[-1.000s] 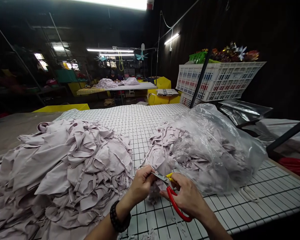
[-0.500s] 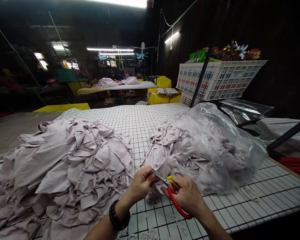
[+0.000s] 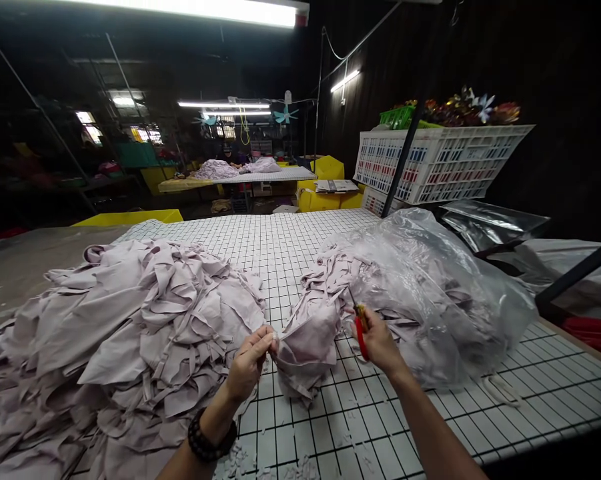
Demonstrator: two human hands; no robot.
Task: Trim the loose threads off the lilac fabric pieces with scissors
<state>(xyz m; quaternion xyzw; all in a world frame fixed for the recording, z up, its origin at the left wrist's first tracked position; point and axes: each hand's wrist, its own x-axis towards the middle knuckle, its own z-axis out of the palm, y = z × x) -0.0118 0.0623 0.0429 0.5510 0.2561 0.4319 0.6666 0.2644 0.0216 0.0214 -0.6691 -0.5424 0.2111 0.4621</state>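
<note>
Between the fingertips of my left hand is the edge of a pale mauve garment, which hangs in folds toward the right. My right hand is closed around scissors with red and yellow handles, their blades pointing up and away beside the cloth. A large heap of the same pale fabric pieces spreads to the left of my hands. Beyond my right hand, a clear plastic bag partly covers another pile of this cloth.
Small fabric snippets lie on the grid-lined tabletop near me. A white plastic crate stands at the back right, behind a dark slanted post. A person is at a farther table.
My left hand has moved left, drawing the garment's edge out. My right hand has swung the scissors away from the left fingers, up and to the right.
</note>
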